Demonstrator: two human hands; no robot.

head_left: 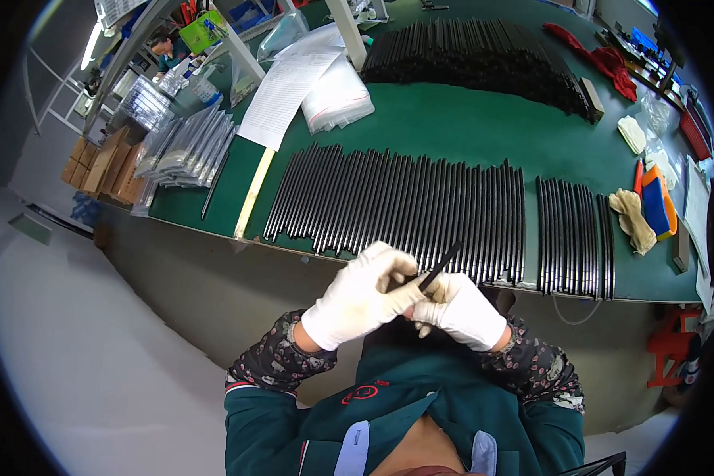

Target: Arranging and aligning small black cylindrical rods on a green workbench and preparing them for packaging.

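Both hands wear white gloves and meet in front of the green table's near edge. My left hand [365, 293] has its fingers curled, with thumb and fingertips pinched at the lower end of a short-looking black rod [443, 265]. My right hand [464, 312] closes around the same end from the other side, its fingers bent. The rod tilts up and to the right; its lower part is hidden by the gloves. Just beyond lies a wide row of black rods [404, 198], side by side. A narrower group of black rods [567, 234] lies to its right, across a small gap.
A large pile of black rods [468, 63] lies at the far side of the green table [452, 131]. A yellow strip [255, 194], printed sheet [289, 95] and bagged packs [190, 147] are left. At right are a glove [633, 222], an orange-and-blue object [657, 202] and red cloth [603, 63].
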